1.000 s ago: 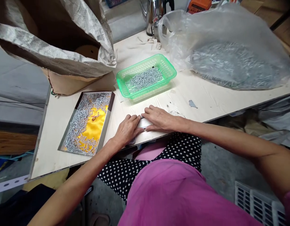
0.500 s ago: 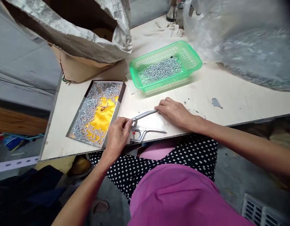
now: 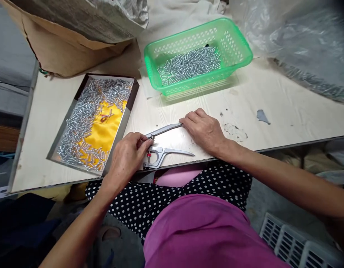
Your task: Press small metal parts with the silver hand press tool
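Observation:
My left hand (image 3: 129,152) is closed in a pinch near the table's front edge, its thumb and fingertips at a small dark coil spring (image 3: 152,137). Beside it lies a grey metal handle (image 3: 165,128), long and slightly curved, whose far end is in the fingers of my right hand (image 3: 204,130). Below it, a second grey metal handle (image 3: 172,150) with a curved loop rests at the table edge, pointing right. A small red piece (image 3: 149,155) sits by the loop on a thin spring or screw. My left fingers hide where the parts meet.
A shallow box (image 3: 127,115) with yellow cloth and many small silver springs lies left. Behind stands a green basket (image 3: 161,89) of similar springs. A large paper sack (image 3: 77,52) is at back left, a clear plastic bag (image 3: 306,48) at back right. A grey scrap (image 3: 263,116) lies right.
The view has moved closer and lower over the table. Both hands keep about the same hold on the metal parts, and nothing has been let go.

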Demonstrator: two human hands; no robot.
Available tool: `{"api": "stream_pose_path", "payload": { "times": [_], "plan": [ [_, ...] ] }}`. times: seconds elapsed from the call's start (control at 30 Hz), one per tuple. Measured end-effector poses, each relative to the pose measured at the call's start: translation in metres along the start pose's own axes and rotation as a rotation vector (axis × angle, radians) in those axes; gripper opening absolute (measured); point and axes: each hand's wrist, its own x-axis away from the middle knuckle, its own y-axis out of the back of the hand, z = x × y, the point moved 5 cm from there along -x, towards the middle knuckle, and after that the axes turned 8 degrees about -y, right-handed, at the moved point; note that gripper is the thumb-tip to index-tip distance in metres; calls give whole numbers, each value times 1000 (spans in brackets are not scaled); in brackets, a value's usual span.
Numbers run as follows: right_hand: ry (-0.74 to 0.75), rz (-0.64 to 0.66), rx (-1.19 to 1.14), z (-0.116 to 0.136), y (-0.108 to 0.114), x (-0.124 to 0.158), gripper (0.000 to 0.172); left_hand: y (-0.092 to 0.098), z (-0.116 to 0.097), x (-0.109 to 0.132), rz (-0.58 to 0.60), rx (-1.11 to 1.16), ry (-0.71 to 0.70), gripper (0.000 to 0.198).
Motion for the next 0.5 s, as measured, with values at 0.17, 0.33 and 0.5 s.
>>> {"api": "stream_pose_path", "payload": {
  "times": [0.17, 0.33, 0.5],
  "plan": [
    [18, -43, -5, 0, 2, 2, 31, 6, 0, -1, -12, 15, 14, 24],
    [43, -86, 8, 0, 0, 4, 29, 12, -3, 1, -41, 68, 39, 23],
    [43, -81, -10, -2, -2, 4, 29, 16, -6, 3, -65, 97, 73, 21]
  ]
}}
